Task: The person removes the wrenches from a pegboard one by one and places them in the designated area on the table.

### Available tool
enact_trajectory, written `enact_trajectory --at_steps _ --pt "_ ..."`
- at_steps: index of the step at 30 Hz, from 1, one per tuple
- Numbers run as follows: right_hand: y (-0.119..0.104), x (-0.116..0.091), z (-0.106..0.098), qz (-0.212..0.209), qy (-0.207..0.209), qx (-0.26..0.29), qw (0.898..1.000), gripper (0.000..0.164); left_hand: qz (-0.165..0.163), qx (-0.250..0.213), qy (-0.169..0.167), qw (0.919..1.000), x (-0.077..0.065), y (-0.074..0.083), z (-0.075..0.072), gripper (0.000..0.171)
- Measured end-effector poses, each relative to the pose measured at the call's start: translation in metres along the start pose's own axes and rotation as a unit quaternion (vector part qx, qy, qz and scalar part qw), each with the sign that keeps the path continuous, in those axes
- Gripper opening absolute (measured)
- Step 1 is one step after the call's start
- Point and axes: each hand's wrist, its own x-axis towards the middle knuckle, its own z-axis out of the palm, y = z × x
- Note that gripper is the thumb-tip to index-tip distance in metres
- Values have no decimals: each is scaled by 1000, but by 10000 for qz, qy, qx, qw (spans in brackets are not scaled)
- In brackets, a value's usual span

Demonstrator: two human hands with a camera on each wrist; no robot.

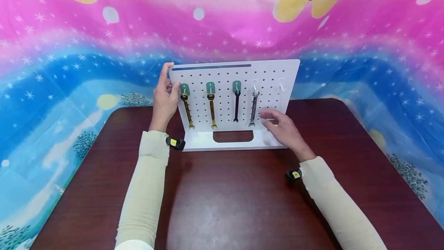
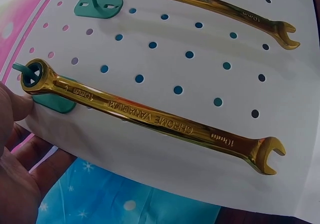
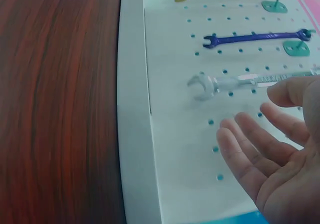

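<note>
Left hand [image 1: 164, 99] grips pegboard [image 1: 270, 76] edge, probably steadying it. Right hand [image 1: 282, 128] open, fingers spread, empty, just beside silver wrench [image 1: 254, 107].

sleeves: cream, long, snug to both wrists
wrist cameras: small black units with yellow markings
hands: bare

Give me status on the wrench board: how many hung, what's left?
Four wrenches hang on the pegboard: two gold, one dark, one silver. The right hand is open and empty beside the silver one; the left hand steadies the board's edge. The rightmost hook is empty.
</note>
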Motion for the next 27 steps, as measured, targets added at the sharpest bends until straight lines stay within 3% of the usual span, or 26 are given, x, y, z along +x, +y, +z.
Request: enact_trajectory --at_steps 10,17,27 --pt "-12 14 19 118 -19 365 9993 42 6 -69 -9 10000 1 0 -1 56" --pt "-11 19 23 19 -74 990 9951 30 -2 -96 -125 9999 1 0 2 55" --pt "-8 14 22 76 -40 1063 9943 27 -22 -94 -115 9999 0 -1 -3 56"
